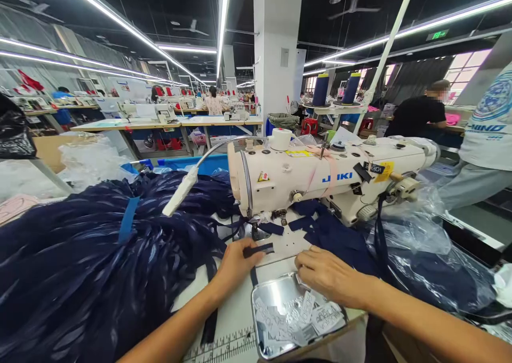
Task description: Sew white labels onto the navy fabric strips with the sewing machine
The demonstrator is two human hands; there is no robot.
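My left hand [236, 261] pinches the end of a navy fabric strap [264, 249] on the bed of the sewing machine [296, 176], just in front of the needle area. My right hand [330, 275] is curled over the far right edge of a shiny metal tray [262, 347]. Its fingers are closed, and whatever they may hold is hidden. Small white and grey printed labels [298, 317] lie loose in the tray. Short navy fabric pieces [336, 235] lie under the machine arm, behind my right hand.
A large heap of navy straps [92, 261] with a blue tie [128, 220] covers the left side. A flexible-neck lamp [182, 191] hangs over it. Clear plastic bags [432, 245] lie at right. A person [490, 117] stands at the far right; others sit farther back.
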